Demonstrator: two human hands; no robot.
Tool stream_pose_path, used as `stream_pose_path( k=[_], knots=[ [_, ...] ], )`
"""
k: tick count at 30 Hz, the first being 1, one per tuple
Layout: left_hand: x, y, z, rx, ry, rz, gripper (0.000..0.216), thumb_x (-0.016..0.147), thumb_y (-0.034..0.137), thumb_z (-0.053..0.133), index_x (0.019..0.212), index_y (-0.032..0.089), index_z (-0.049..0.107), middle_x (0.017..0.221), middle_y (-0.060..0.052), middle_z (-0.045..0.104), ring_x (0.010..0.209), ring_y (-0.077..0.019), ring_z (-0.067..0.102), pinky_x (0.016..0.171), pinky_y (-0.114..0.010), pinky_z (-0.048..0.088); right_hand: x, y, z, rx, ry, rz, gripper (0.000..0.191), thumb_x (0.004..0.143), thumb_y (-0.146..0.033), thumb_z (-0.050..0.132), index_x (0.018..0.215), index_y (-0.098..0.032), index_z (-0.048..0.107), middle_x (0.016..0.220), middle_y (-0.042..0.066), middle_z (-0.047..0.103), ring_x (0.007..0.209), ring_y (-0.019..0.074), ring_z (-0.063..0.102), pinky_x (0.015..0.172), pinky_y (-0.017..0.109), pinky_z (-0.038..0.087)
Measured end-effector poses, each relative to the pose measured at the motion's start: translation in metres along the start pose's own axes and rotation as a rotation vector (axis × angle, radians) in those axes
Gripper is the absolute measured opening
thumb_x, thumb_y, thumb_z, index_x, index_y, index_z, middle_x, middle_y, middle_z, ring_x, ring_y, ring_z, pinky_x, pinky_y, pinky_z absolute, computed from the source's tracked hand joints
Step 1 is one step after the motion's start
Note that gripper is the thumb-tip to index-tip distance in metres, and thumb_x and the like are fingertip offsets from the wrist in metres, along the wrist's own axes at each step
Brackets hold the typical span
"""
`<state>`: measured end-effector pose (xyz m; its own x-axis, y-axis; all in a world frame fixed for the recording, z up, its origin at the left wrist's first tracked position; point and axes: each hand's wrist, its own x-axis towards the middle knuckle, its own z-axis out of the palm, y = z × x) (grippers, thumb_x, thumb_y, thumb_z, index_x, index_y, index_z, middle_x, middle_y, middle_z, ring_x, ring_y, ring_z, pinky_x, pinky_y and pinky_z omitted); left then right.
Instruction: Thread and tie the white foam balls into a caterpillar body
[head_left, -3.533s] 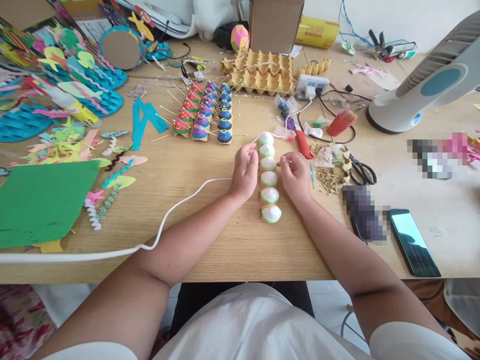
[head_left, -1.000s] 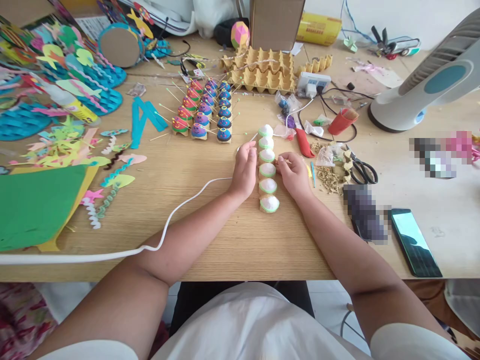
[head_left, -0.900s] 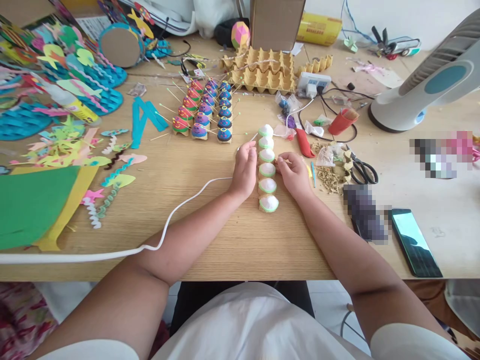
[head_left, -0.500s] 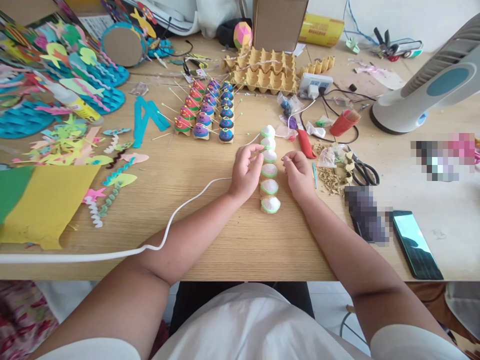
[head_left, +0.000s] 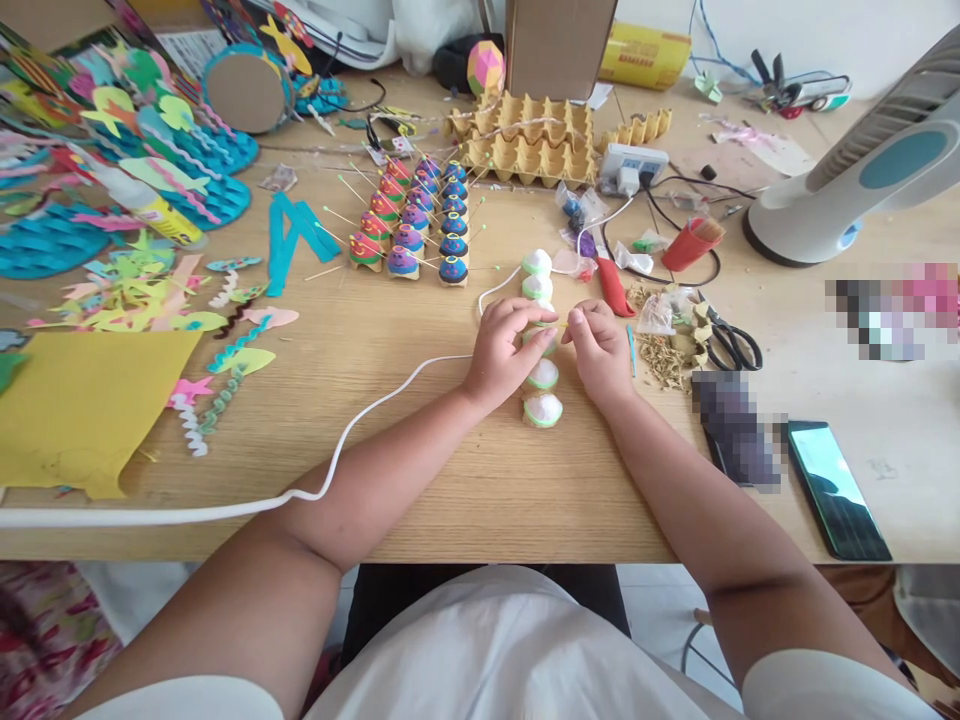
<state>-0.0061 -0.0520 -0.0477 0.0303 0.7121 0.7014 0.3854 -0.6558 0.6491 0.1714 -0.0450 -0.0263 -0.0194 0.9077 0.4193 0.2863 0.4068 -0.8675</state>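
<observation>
A row of several white-topped egg-carton cups [head_left: 542,409] with light green rims runs away from me on the wooden table. My left hand [head_left: 501,348] reaches over the middle of this row, fingers stretched and thumb apart from them, hiding some cups. I see nothing held in it. Just right of the row, my right hand [head_left: 600,350] is closed in a pinch, its fingertips close to those of the left. A tiny yellowish bit shows at the pinch, too small to name. Painted egg-carton cups [head_left: 453,268] with faces and pin-like sticks stand in rows to the left.
A white cable [head_left: 382,388] crosses the table and my left forearm. Scissors [head_left: 731,345], a phone [head_left: 836,490], a red cup [head_left: 694,243] and a fan [head_left: 840,190] are on the right. Yellow sheets [head_left: 97,410] and paper cut-outs [head_left: 142,290] cover the left. Egg cartons [head_left: 525,140] lie behind.
My left hand has moved right, over the cups, and its fingertips are now near the right hand's. The right hand has shifted slightly. At far left, the green sheet has mostly slid out of view.
</observation>
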Motion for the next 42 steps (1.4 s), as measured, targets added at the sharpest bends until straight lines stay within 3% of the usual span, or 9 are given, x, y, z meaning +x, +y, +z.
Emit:
stream_pose_path(
  k=[13,18,23,30,36,42],
  knots=[
    [0.0023,0.0037,-0.0016,-0.006,-0.043,-0.032,0.028,0.109,0.051,0.070,0.102,0.027,0.082,0.111,-0.005,0.082,0.116,-0.0231,0.074,0.111,-0.043,0.055,0.0004,0.0010,-0.0015,-0.003,-0.109,-0.114,0.071,0.102,-0.082,0.057,0.064,-0.024,0.069,0.089,0.005,0.064,0.090,0.0207,0.064,0.091,0.044,0.055],
    [0.0024,0.0025,-0.0006,-0.040,0.031,-0.011,0.031,0.110,0.053,0.067,0.100,0.026,0.078,0.105,-0.004,0.082,0.111,-0.0219,0.074,0.108,-0.041,0.055,-0.0002,0.0046,-0.0019,0.016,-0.064,-0.147,0.060,0.107,-0.079,0.050,0.092,-0.027,0.077,0.093,0.005,0.068,0.092,0.0217,0.066,0.086,0.042,0.055],
    [0.0031,0.0005,0.0003,-0.082,0.054,-0.058,0.034,0.112,0.054,0.062,0.097,0.026,0.075,0.103,-0.003,0.081,0.106,-0.0213,0.074,0.103,-0.040,0.055,-0.0022,0.0015,-0.0014,-0.005,-0.099,-0.161,0.037,0.102,-0.065,0.073,0.115,-0.031,0.080,0.105,0.005,0.071,0.092,0.0199,0.065,0.080,0.038,0.056],
    [0.0010,-0.0019,0.0022,-0.083,0.042,-0.083,0.036,0.111,0.056,0.063,0.096,0.027,0.076,0.105,-0.004,0.082,0.109,-0.0230,0.073,0.105,-0.042,0.054,-0.0017,0.0005,-0.0014,-0.032,-0.091,-0.164,0.032,0.101,-0.062,0.075,0.105,-0.031,0.083,0.100,0.004,0.069,0.091,0.0200,0.065,0.080,0.039,0.057],
    [0.0008,-0.0030,0.0033,-0.101,0.051,-0.087,0.043,0.111,0.063,0.060,0.094,0.027,0.077,0.104,-0.004,0.082,0.109,-0.0228,0.073,0.106,-0.042,0.054,-0.0027,0.0004,-0.0004,-0.003,-0.105,-0.185,0.024,0.102,-0.054,0.077,0.111,-0.032,0.081,0.103,0.003,0.071,0.090,0.0183,0.064,0.081,0.038,0.055],
    [0.0012,-0.0017,0.0015,-0.081,0.022,-0.120,0.050,0.111,0.068,0.054,0.094,0.027,0.076,0.106,-0.005,0.082,0.111,-0.0236,0.074,0.106,-0.043,0.056,-0.0038,-0.0004,0.0004,0.008,-0.094,-0.188,0.023,0.101,-0.053,0.077,0.103,-0.031,0.081,0.101,0.004,0.070,0.091,0.0196,0.064,0.081,0.039,0.055]
  ],
)
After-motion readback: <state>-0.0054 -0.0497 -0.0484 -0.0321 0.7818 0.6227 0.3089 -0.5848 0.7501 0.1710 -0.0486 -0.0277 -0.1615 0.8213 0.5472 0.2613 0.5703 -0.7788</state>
